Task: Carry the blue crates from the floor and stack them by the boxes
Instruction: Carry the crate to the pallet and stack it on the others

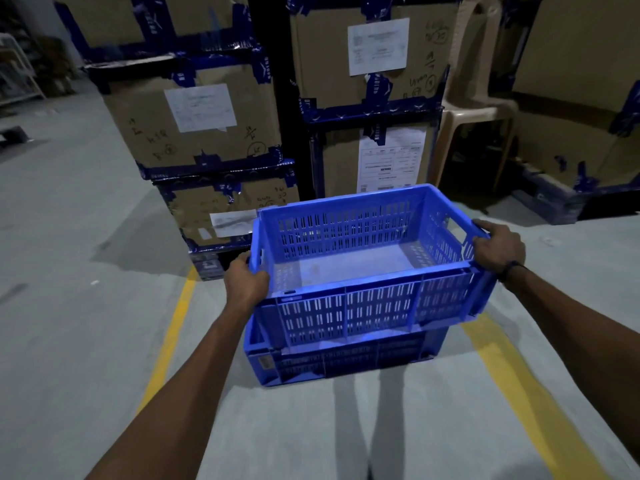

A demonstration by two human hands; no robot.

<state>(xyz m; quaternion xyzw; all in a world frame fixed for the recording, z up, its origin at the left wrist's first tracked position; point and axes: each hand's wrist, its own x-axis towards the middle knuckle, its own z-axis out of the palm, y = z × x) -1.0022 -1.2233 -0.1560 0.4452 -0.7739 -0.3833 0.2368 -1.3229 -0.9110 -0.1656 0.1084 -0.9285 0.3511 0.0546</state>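
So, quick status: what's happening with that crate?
Left hand and right hand grip upper blue crate by its ends. It sits skewed over lower blue crate, near cardboard boxes. Nothing in the way.

This is a warehouse or stockroom. Taped cardboard cartons (194,123) with printed shipping labels (378,46) and handwritten marks stand stacked in columns on a bare concrete floor (69,271) painted with yellow lane lines (173,327). A beige plastic chair (478,109) stands among the stacks.
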